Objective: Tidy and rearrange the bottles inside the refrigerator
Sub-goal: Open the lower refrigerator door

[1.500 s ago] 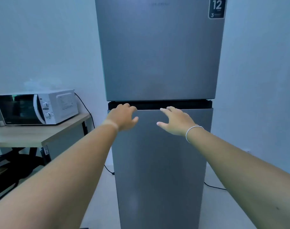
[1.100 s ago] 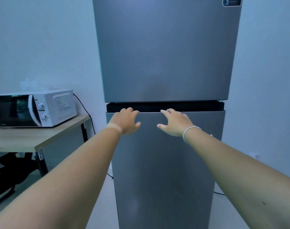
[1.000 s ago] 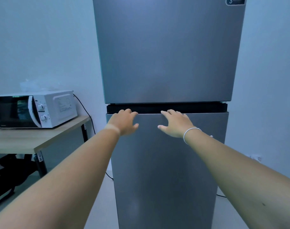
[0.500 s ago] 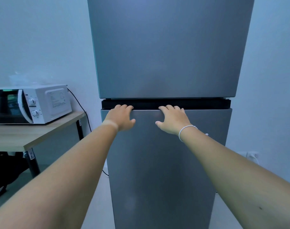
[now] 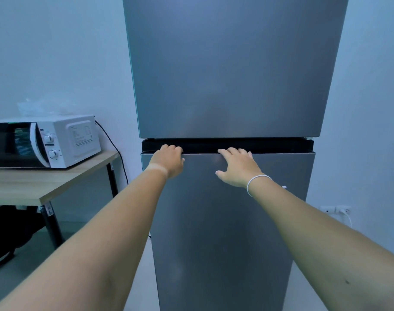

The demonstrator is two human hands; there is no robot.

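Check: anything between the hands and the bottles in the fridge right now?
Yes. The lower door is shut, so no bottles show. The left hand and right hand both rest at its top edge, fingers hooked into the dark gap under the upper door.

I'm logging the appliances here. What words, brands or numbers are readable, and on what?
None can be read.
White microwave oven on the wooden table: printed label on its side panel and marks around its two dials, too small and blurred.
Tall grey two-door refrigerator: no text shows on either door.
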